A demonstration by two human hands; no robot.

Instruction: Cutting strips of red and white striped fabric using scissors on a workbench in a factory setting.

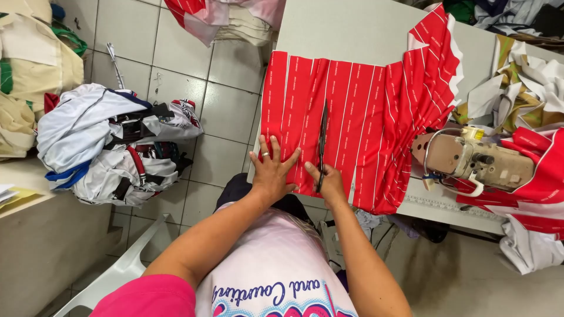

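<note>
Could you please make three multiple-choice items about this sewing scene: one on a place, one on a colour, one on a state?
1. Where does the sewing machine stand?
A. right of the red fabric
B. on the floor
C. left of the fabric

2. What colour are the fabric's thin stripes?
A. black
B. white
C. green

3. What is the left hand doing?
A. holding a cup
B. hanging down
C. pressing flat on the fabric

Answers:
1 A, it sits at the table's right side.
2 B, pale lines cross the red.
3 C, its fingers are spread, while the right hand grips the scissors.
</note>
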